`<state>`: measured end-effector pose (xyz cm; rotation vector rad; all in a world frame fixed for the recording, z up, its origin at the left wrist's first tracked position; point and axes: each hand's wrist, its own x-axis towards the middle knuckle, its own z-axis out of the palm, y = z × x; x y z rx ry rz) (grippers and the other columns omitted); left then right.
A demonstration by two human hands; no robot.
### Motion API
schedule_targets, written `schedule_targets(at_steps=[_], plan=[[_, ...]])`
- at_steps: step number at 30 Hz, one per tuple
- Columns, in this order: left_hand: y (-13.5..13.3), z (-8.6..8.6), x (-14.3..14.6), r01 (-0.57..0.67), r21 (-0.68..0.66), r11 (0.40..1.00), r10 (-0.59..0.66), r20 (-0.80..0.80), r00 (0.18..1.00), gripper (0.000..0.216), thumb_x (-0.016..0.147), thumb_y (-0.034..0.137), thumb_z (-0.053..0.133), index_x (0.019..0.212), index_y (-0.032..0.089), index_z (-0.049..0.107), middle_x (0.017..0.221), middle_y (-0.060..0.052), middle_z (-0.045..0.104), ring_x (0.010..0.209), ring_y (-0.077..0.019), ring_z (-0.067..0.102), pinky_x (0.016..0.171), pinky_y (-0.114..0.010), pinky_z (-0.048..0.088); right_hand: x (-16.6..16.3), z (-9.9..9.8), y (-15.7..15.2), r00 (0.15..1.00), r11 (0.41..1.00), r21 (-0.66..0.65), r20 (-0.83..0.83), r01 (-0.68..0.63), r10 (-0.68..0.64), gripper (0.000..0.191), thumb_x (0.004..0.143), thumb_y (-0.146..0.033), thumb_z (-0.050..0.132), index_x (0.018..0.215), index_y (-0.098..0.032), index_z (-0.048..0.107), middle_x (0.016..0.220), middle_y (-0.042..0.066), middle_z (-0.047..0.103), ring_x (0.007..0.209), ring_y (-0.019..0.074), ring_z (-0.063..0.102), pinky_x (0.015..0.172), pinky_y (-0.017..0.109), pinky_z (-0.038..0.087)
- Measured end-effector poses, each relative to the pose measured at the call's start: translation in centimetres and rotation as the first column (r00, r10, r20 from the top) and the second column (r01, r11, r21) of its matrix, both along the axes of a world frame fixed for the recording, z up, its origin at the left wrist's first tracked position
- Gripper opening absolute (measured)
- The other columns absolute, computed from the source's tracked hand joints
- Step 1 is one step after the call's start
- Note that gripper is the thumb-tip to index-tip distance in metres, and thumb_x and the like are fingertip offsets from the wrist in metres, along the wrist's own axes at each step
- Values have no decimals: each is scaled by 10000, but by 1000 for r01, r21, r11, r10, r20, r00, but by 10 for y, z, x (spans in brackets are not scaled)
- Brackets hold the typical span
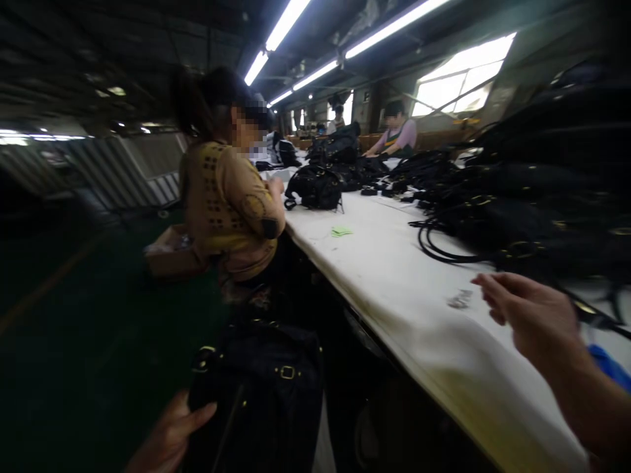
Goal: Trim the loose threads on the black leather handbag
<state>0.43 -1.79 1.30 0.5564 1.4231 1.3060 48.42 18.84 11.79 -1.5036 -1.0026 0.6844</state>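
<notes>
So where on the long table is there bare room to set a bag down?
Bare white table runs between the green slip and the right hand, along the near edge. The right side is crowded with piled black bags. The left hand grips a black bag below table level.

Pretty dim shot overall. Light came from the fluorescent tubes [286, 25] overhead and a blown-out window [461, 72] at the far right, both glaring white. The white table [394, 263] caught most of it; the floor on the left sank into near black. Motion blur smeared the right hand [530, 315] and the pile of black bags [542, 190]. Wide-lens bending stretched the edges.
</notes>
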Motion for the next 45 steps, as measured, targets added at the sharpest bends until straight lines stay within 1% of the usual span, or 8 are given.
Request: schedule_targets(at_steps=[3, 7, 15, 22, 30, 34, 39, 45], plan=[[-7, 5, -17, 135, 64, 989, -135, 1, 991, 446, 646, 353, 878, 1011, 129, 753, 984, -139, 740, 913, -345, 693, 813, -433, 564, -26, 4, -19, 958, 961, 28, 90, -276, 273, 396, 554, -521, 801, 834, -260, 702, 657, 46, 597, 499, 165, 480, 453, 327, 381], [-8, 9, -13, 242, 132, 961, -236, -58, 970, 377, 734, 359, 811, 1050, 159, 762, 941, -123, 747, 899, -317, 697, 807, -399, 558, -75, -13, -47, 778, 790, -162, 146, -591, 612, 582, 579, -607, 767, 1055, -275, 730, 816, 109, 700, 631, 263, 653, 582, 402, 545], [-14, 28, -7, 331, 206, 921, -310, -126, 942, 377, 720, 346, 814, 1041, 152, 770, 920, -121, 747, 874, -316, 699, 789, -379, 557, -157, -88, -82, 512, 534, -164, 159, -830, 844, 894, 715, -546, 739, 1492, -242, 420, 1414, 176, 534, 1150, 346, 610, 930, 481, 556], [-20, 37, -13, 398, 211, 893, -357, -208, 911, 354, 769, 329, 779, 1086, 171, 756, 969, -114, 742, 916, -308, 687, 847, -397, 546, -170, -82, -92, 612, 623, 64, 287, -780, 737, 463, 782, -297, 684, 1227, -240, 569, 1083, 84, 656, 933, 250, 645, 810, 379, 578], [-14, 30, -48, 341, 215, 915, -170, -562, 810, 342, 761, 453, 761, 975, 186, 759, 907, -72, 717, 843, -248, 650, 810, -333, 523, -166, -50, -116, 700, 578, 417, 554, -701, 449, 229, 863, -142, 572, 1063, -246, 532, 1018, 59, 626, 936, 185, 648, 775, 264, 567], [-3, 43, -47, 218, 166, 962, 4, -803, 596, 348, 713, 523, 746, 685, 177, 733, 722, -60, 664, 733, -233, 601, 725, -301, 480, -167, -47, -123, 705, 560, 463, 614, -687, 356, 162, 880, -95, 520, 962, -235, 515, 1008, 68, 608, 887, 157, 645, 733, 227, 552], [11, 63, -24, 175, 97, 980, -39, -766, 641, 391, 753, 545, 662, 711, 158, 694, 655, -19, 614, 650, -204, 548, 614, -274, 396, -167, -50, -122, 703, 525, 499, 634, -690, 322, 158, 905, -59, 486, 912, -216, 500, 960, 65, 588, 832, 129, 630, 693, 196, 527], [16, 60, -14, 149, 73, 986, -29, -809, 588, 408, 739, 546, 648, 668, 145, 660, 662, -10, 623, 683, -206, 555, 639, -266, 375, -160, -48, -120, 717, 524, 527, 644, -669, 269, 151, 912, -52, 506, 909, -203, 510, 959, 71, 582, 857, 135, 627, 712, 206, 522]])
